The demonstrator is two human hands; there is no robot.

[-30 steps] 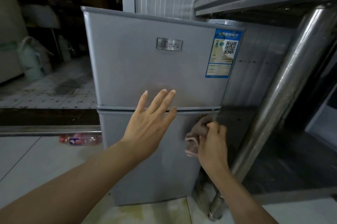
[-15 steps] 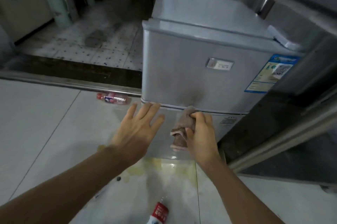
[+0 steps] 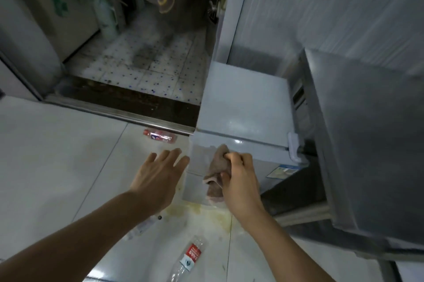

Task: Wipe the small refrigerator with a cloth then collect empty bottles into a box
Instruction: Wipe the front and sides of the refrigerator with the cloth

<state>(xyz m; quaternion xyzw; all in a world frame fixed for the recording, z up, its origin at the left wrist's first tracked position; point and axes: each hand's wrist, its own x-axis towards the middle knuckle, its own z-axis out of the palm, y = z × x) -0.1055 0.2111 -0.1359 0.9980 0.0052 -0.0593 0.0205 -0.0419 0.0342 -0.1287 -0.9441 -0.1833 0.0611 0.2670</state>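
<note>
Up goes the viewpoint since a second ago: the fridge (image 3: pixel 243 107) that was seen door-on now shows its pale top from above, and the cloth (image 3: pixel 216 175) has come from the right edge of the door seam across to the upper door near the left corner. Right hand (image 3: pixel 241 178) has its fingers curled round the cloth, bunching it and pressing it against the door face just under the top edge. Left hand (image 3: pixel 160 174) is spread, fingers straight and slightly apart, hovering just left of the door; whether a fingertip touches the edge, I cannot tell. That cloth looks soft and limp, folds hanging below the fist, so it should be held in a wad as it is now, with the palm behind it to carry the pressure; loose corners will drag. Door skin looks smooth and hard, likely easy to slide over. On the floor, bottles wait: one with a red label (image 3: pixel 188 256) near the bottom of the view, a clear one (image 3: pixel 143 226) partly under the left forearm, a pinkish one (image 3: pixel 160 136) far off by the door sill. They look thin, light and crushable, liable to roll; taking each round the body or the neck seems best. No box is in view. Yellowish staining marks the floor at the fridge's foot.
</note>
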